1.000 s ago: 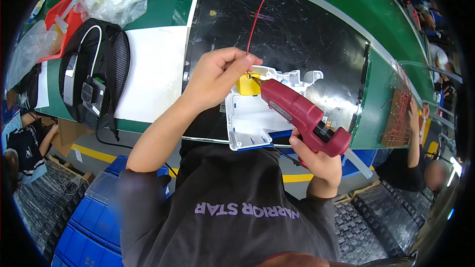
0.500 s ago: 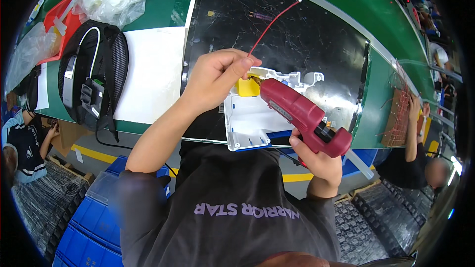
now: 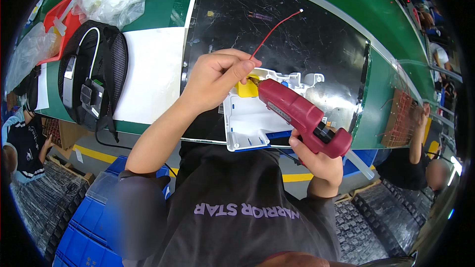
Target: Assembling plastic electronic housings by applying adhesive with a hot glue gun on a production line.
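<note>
In my right hand (image 3: 319, 163) is a dark red hot glue gun (image 3: 292, 104), gripped by its handle. Its nozzle points at a yellow piece (image 3: 247, 90) in the upper left part of a white plastic housing (image 3: 246, 113). My left hand (image 3: 217, 76) is pinched beside the nozzle, holding a thin red cable (image 3: 269, 32) with a small white connector at its free end. The cable rises from the fingertips, curving up and to the right. The fingers hide its lower end. A glue stick (image 3: 360, 164) sticks out behind the gun.
The housing lies at the near edge of a glossy black work surface (image 3: 232, 24). On the left are a white sheet (image 3: 151, 69), a black mesh bag (image 3: 116, 59) and a red bin (image 3: 62, 10) with plastic bags. A cardboard box of red wires (image 3: 398, 123) stands right, near another person's hand.
The free end of the red cable has dipped slightly lower. The glue gun's nozzle has shifted a little to the left. At the right, another person's hand has moved away from the wire box.
</note>
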Demonstrator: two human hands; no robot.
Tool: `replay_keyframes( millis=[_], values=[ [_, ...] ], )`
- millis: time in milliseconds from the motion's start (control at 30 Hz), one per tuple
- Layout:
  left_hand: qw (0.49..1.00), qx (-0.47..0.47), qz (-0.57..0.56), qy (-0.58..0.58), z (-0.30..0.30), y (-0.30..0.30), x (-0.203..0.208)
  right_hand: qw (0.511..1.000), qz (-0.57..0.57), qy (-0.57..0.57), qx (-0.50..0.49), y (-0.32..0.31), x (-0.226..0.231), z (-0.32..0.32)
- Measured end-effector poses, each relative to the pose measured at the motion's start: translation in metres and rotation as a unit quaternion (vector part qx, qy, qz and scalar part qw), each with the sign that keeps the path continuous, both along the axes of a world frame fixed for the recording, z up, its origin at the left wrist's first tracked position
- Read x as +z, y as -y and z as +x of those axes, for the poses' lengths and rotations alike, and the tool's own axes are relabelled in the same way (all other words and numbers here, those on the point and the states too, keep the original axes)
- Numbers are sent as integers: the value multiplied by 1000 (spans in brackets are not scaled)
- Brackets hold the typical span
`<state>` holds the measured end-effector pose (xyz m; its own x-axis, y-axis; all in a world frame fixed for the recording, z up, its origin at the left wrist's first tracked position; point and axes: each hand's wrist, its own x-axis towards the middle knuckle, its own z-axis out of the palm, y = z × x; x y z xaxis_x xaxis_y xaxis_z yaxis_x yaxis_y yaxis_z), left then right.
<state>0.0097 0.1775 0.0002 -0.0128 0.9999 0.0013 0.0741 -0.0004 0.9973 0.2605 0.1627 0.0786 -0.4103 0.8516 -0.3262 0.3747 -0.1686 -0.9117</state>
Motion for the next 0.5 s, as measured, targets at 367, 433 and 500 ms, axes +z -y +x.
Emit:
replay_keyframes(
  millis=[367,433,500],
  values=[
    [1000,-6,3,-8,-1,0,1,1000,-2,-12,0,-2,0,-1],
    [1000,-6,6,-5,-1,0,0,1000,-4,-11,-2,-2,0,-2],
    [1000,-6,5,-7,-1,0,2,1000,5,-7,-5,-1,1,-2]
  ],
)
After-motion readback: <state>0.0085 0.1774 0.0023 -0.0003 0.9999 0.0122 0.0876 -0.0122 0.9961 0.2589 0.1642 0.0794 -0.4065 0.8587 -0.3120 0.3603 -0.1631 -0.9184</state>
